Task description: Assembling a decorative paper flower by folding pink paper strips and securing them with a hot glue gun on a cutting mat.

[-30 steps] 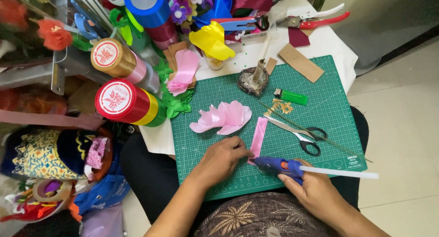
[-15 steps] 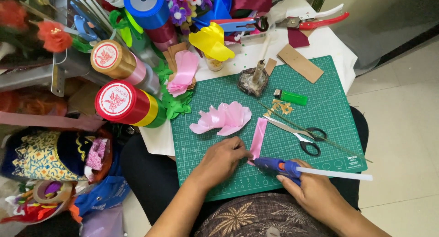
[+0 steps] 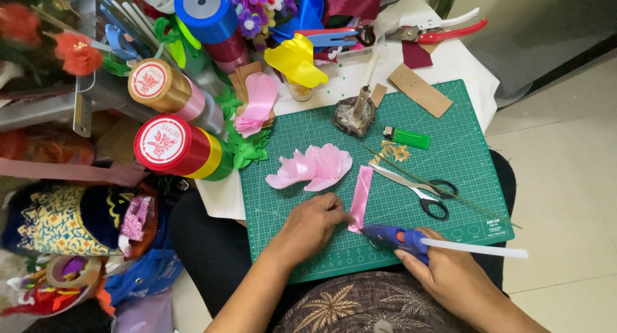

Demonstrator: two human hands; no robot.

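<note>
Gripping a blue hot-glue gun (image 3: 393, 236) by its handle, the right hand (image 3: 450, 276) lies at the near edge of the green cutting mat (image 3: 463, 146), with the gun's nozzle pointing left at the lower end of a pink ribbon strip (image 3: 360, 198); a white glue stick (image 3: 475, 248) projects from the rear of the gun toward the right. The left hand (image 3: 312, 225) rests on the mat with its fingers curled, fingertips pressing down on the lower end of the strip just beside the nozzle. The strip lies flat on the mat, running up and slightly right from the fingertips. Just above the left hand lies a cluster of pink ribbon petals (image 3: 312, 168), close to the strip; contact between them cannot be determined. To the right of the strip lies a pair of black-handled scissors (image 3: 421, 190), blades toward the strip. Farther up the mat are a green lighter (image 3: 406, 137) and a small dark holder with a candle (image 3: 355, 112). Left of the mat, two large ribbon spools (image 3: 177, 122) lie on their sides beside green leaf cut-outs (image 3: 247, 146). Red-handled pliers (image 3: 443, 29) lie on the white counter (image 3: 459, 60) beyond the mat.
</note>
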